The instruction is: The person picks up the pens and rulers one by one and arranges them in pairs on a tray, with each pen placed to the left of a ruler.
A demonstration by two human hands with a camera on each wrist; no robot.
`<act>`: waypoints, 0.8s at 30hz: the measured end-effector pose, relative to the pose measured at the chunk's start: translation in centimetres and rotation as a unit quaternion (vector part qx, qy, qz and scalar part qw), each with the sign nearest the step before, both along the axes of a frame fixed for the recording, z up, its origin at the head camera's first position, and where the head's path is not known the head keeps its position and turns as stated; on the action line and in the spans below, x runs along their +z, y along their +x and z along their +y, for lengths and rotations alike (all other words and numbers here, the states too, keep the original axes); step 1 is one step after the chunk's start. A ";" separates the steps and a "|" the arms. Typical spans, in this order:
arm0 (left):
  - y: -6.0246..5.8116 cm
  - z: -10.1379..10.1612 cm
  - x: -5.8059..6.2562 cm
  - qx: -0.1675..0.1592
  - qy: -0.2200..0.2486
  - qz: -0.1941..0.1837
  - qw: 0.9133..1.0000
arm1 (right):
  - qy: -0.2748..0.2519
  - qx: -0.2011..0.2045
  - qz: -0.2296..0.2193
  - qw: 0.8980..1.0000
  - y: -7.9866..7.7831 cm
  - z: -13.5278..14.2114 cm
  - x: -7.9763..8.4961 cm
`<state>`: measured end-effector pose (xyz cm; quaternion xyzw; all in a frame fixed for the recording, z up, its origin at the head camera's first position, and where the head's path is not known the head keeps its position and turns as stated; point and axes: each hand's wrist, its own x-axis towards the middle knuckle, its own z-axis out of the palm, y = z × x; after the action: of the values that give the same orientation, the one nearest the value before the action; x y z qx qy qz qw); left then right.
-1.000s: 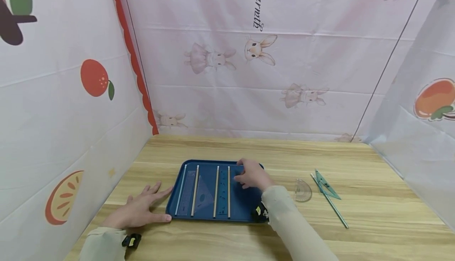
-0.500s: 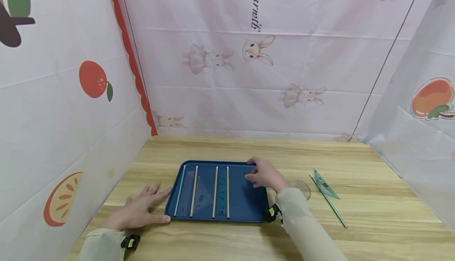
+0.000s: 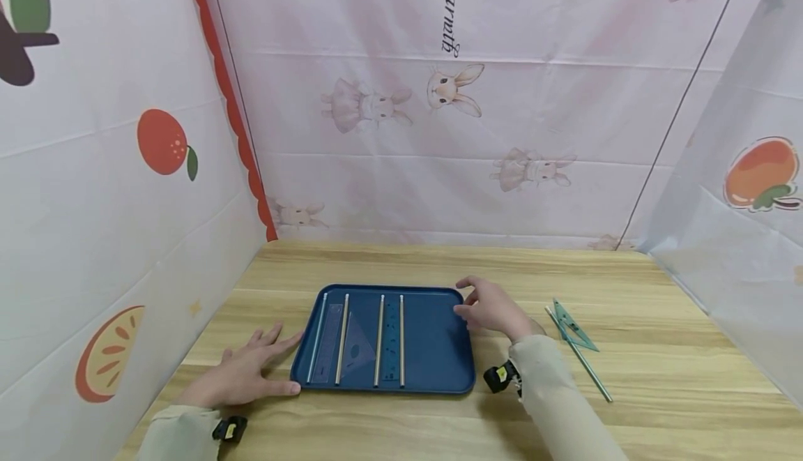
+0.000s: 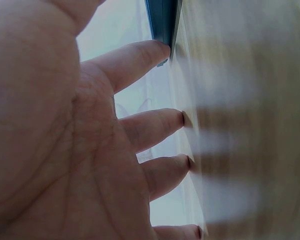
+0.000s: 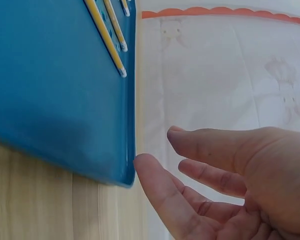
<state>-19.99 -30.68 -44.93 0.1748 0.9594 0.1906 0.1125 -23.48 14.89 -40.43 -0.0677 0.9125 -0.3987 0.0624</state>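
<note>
A blue tray lies on the table between both hands. My left hand rests spread on the wood by its left side, index fingertip and thumb at the rim; in the left wrist view the index finger meets the tray's edge. Off the tray's far right corner is my right hand, holding nothing, fingers loosely bent and apart. Inside the tray lie a green pencil, a clear ruler, a clear set square, a teal ruler and 3 yellowish pencils, roughly parallel.
On the table right of my right forearm, a green set square lies across another green pencil. Printed cloth walls rise behind the table and at both sides.
My right hand has moved right, from over the tray's right part to its far right corner, and its forearm now covers the clear protractor. The left hand and tray contents stay put.
</note>
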 end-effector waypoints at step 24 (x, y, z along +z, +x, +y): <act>0.2 0.0 0.0 -0.007 0.009 0.001 1.000 | -0.059 -0.013 -0.023 0.998 1.2 5.4 -0.3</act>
<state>-19.76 -30.66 -44.98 0.1827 0.9566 0.1980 0.1114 -22.31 20.31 -40.69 -0.0501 0.8863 -0.4544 0.0738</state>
